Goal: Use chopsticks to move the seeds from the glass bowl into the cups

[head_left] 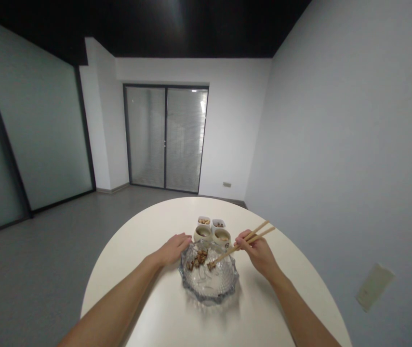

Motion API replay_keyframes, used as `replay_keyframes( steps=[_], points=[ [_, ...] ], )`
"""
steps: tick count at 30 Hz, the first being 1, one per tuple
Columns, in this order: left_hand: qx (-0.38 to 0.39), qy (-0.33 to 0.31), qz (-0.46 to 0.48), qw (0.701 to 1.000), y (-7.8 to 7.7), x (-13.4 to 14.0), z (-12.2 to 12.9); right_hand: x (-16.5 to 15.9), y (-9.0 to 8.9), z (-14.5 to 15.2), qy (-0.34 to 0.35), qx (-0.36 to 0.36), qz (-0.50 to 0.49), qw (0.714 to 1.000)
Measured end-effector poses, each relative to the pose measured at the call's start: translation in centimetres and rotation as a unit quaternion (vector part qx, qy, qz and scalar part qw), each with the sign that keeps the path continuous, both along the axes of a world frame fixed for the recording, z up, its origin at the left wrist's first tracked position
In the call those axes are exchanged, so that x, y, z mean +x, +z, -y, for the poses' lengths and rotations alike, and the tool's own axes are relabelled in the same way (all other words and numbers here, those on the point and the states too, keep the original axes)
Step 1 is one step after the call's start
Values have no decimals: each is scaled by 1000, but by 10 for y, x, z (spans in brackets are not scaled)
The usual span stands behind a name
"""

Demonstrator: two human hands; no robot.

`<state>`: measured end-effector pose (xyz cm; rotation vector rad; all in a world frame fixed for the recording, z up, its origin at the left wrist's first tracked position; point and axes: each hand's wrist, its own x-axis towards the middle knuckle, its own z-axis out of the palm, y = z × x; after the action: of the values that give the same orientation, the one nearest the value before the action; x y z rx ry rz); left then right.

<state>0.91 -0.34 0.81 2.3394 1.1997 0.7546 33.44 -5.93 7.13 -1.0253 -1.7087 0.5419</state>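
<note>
A pair of wooden chopsticks [259,232] is gripped in my right hand [258,250], to the right of a clear glass bowl [209,294] with a scalloped rim. The chopstick tips reach down into the bowl, at a small brown piece [211,265]. More brown dried pieces [198,259] lie in a heap at the bowl's back left. My left hand [175,246] lies flat with its fingers extended by the bowl's left back rim; whether it touches the glass I cannot tell. Behind the bowl stand two cream cups [197,235] [217,242], their contents partly visible.
Farther back on the round white table [148,221] are two small white dishes, one with pale pieces [204,221], the other with dark ones [219,224]. A wall [336,144] runs close along the right. Glass doors [184,140] stand beyond the table.
</note>
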Motion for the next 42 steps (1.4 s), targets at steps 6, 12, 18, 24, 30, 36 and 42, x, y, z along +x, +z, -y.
replay_keyframes(
  steps=[6,12,18,24,30,36,42],
  points=[
    [-1,1,-4,1000,0,1,0,-1,1,2,8,-13,3,1000],
    [-9,4,7,1000,-2,1,-1,-3,3,7,18,-7,6,1000],
    [-6,8,1,1000,-4,0,-3,-2,9,10,26,-10,17,999],
    [3,5,-8,1000,-1,0,-1,-3,9,11,41,-31,-8,999],
    [-4,2,-17,1000,0,1,0,-2,4,7,14,11,-40,999],
    [2,1,-9,1000,-1,0,-1,-5,-5,-3,-82,94,-133,983],
    [13,-13,-16,1000,0,0,-1,-5,-14,-18,-171,159,-164,958]
  ],
)
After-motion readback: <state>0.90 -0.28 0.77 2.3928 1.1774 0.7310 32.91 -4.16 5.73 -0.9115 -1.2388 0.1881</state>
